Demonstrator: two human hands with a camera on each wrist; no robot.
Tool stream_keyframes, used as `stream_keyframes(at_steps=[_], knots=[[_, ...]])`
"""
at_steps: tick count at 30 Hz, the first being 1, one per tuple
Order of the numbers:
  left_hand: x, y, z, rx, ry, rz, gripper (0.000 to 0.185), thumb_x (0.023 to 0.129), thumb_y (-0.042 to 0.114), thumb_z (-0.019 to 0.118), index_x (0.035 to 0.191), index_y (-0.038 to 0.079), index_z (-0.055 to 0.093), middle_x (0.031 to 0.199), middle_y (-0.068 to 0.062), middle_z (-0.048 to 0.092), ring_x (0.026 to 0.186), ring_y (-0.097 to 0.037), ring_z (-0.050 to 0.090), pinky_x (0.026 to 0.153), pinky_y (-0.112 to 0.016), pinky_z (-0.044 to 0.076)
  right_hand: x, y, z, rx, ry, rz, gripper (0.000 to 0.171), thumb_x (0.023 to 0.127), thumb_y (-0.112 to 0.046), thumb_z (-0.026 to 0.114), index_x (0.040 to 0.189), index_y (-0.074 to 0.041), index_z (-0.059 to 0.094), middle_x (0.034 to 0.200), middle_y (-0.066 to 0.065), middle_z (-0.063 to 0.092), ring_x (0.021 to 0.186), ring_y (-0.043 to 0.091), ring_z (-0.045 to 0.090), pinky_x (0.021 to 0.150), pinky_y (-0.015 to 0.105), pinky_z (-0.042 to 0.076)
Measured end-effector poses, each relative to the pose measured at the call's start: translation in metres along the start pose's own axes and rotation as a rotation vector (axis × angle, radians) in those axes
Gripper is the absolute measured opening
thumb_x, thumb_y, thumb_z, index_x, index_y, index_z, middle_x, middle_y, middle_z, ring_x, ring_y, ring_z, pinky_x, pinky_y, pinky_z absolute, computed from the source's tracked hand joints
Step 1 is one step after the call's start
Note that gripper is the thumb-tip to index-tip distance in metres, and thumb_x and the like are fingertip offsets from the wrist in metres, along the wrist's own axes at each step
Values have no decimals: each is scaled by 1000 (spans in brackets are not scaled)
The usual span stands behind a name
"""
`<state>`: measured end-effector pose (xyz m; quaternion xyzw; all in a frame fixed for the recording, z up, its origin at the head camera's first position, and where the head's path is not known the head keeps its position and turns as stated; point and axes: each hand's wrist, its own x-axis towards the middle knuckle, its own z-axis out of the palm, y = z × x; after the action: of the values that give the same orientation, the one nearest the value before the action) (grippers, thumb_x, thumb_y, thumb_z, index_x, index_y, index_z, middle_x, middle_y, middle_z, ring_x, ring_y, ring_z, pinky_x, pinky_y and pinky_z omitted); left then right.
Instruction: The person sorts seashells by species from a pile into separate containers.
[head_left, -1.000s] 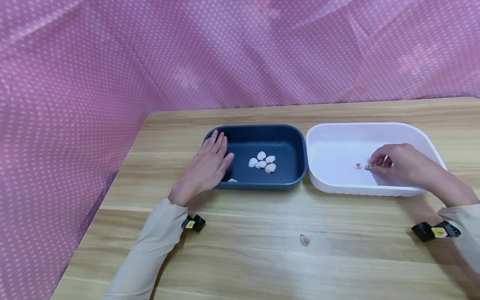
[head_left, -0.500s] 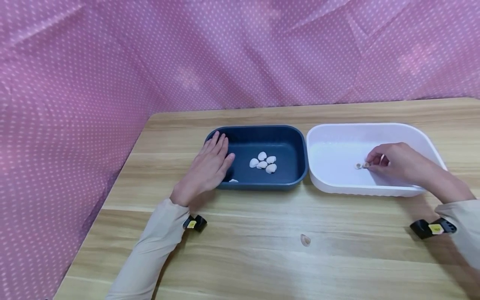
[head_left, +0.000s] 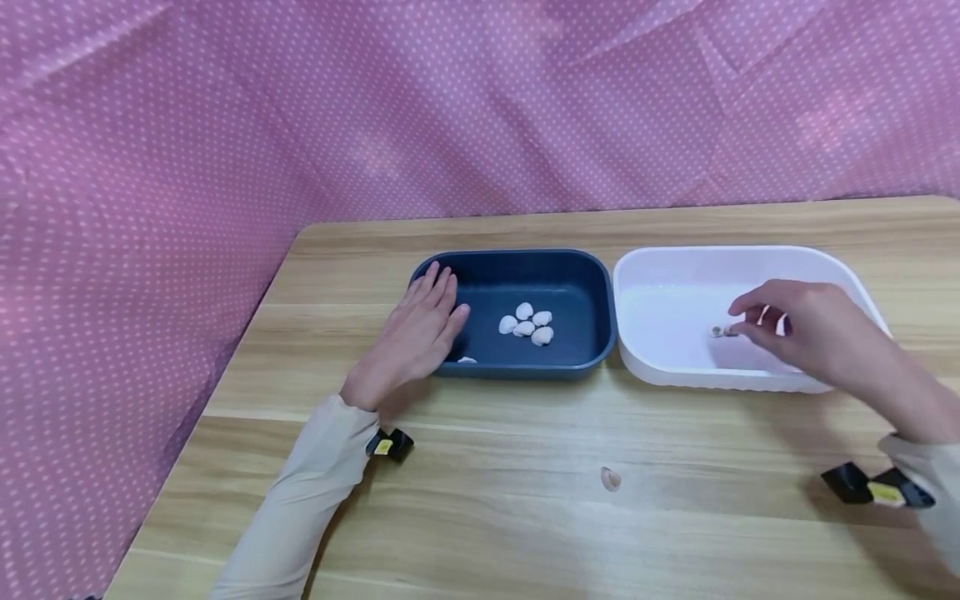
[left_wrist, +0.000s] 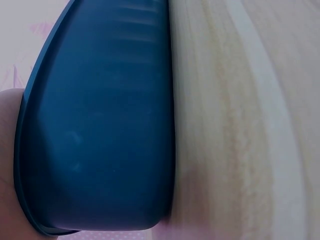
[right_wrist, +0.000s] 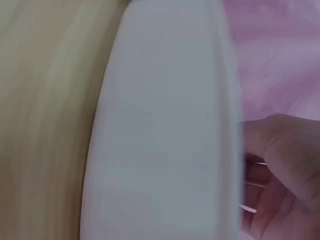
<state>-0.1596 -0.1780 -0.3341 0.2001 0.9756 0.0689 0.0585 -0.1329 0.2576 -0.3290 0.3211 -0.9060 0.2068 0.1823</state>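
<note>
My left hand (head_left: 442,293) lies flat with straight fingers on the left rim of a dark blue tray (head_left: 517,254). Several white shells (head_left: 527,324) are clustered in that tray, and one more shell (head_left: 466,360) lies near my fingers. My right hand (head_left: 744,318) hovers over a white tray (head_left: 720,249) with relaxed fingers and holds nothing I can see. Two small brownish shells (head_left: 722,331) lie on the white tray's floor just left of its fingertips. The left wrist view shows only the blue tray's outer wall (left_wrist: 100,125). The right wrist view shows the white tray's wall (right_wrist: 165,125).
A single pale shell (head_left: 611,479) lies on the wooden table (head_left: 525,533) in front of the trays. Pink dotted cloth (head_left: 225,167) hangs behind and along the table's left edge. The two trays stand side by side, nearly touching.
My right hand has lifted and drawn back a little from the two small shells, which now lie uncovered on the tray floor. The left hand has stayed put.
</note>
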Motion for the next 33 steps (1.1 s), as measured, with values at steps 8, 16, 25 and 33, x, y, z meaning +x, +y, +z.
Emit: stream_keyframes(at_steps=[8, 16, 25, 33], knots=[[-1, 1, 1, -6, -1, 3, 66, 105, 44, 14, 152, -3, 13, 161, -15, 6, 147, -24, -9, 119, -39, -3, -2, -84, 15, 126, 3, -186, 20, 74, -3, 70, 90, -14, 71, 85, -10, 65, 71, 3, 59, 65, 11, 48], [-2, 0, 0, -12, 7, 12, 66, 106, 43, 15, 152, -4, 13, 160, -16, 8, 147, -25, -8, 119, -40, -2, -7, -118, 48, 312, -399, -136, 18, 82, -14, 76, 98, -22, 72, 92, -16, 63, 80, -4, 57, 71, 21, 53], [-1, -1, 0, -2, 19, 21, 65, 106, 43, 15, 152, -4, 14, 160, -17, 9, 147, -25, -7, 119, -40, -1, -13, -117, 62, 364, -486, -160, 22, 80, -14, 78, 101, -18, 71, 95, -13, 62, 80, -2, 55, 68, 21, 51], [-2, -1, 2, -1, 19, 39, 66, 105, 44, 15, 152, -2, 17, 160, -15, 12, 147, -22, -8, 119, -39, -1, -15, -118, 67, 353, -464, -192, 22, 79, -7, 77, 95, -20, 71, 90, -16, 60, 78, -3, 55, 68, 21, 51]])
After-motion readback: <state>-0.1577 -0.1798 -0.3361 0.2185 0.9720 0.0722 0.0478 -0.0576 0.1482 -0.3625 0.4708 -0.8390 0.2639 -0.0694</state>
